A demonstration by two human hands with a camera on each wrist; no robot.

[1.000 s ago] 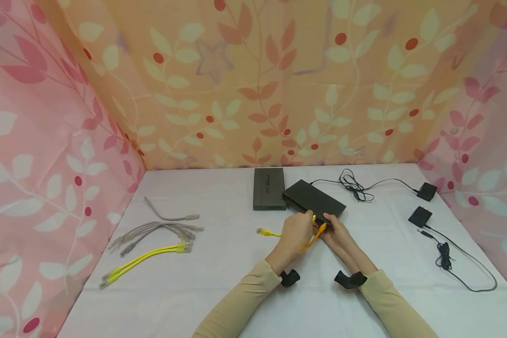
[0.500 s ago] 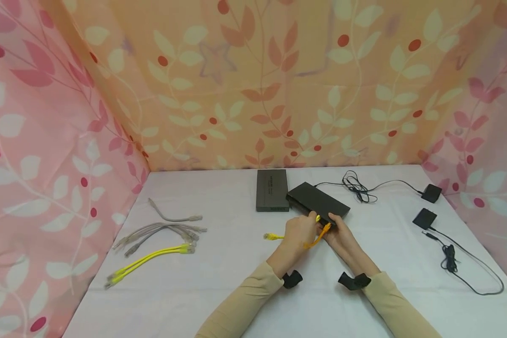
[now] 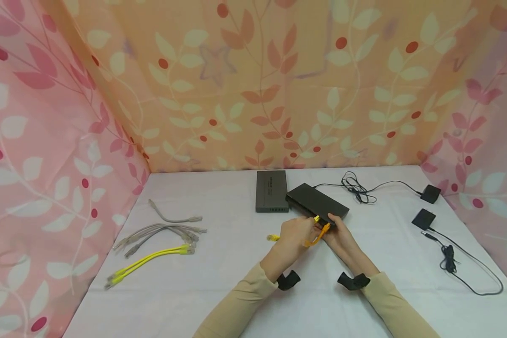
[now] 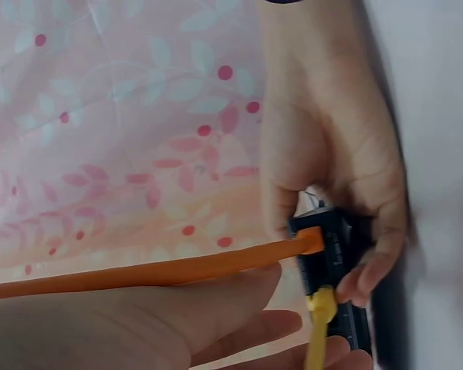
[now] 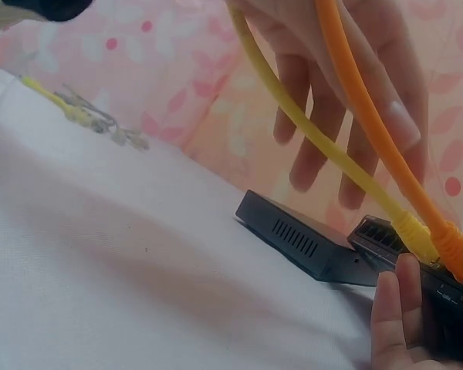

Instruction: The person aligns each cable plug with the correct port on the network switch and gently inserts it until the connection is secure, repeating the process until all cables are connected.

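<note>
My right hand (image 3: pixel 340 237) grips the near edge of a black network switch (image 3: pixel 317 199), its thumb on top and fingers underneath. An orange network cable (image 5: pixel 363 108) and a yellow network cable (image 5: pixel 316 139) both sit in ports on the side facing me. My left hand (image 3: pixel 295 234) is beside those ports, its fingers extended and loosely spread near the two cables without gripping them, as the right wrist view shows. The yellow cable's free end sticks out left of that hand. In the left wrist view the yellow plug (image 4: pixel 322 304) is close to the right hand's fingertips.
Another switch (image 3: pixel 272 191) lies flat just left of the held one. Grey cables (image 3: pixel 165 230) and yellow cables (image 3: pixel 148 258) lie at the left. A power adapter (image 3: pixel 430 193) is wired to the held switch; a second adapter (image 3: pixel 423 219) lies nearer.
My left hand has drawn slightly back from the ports and its fingers have loosened from the yellow plug. The right hand and switch stay about where they were.
</note>
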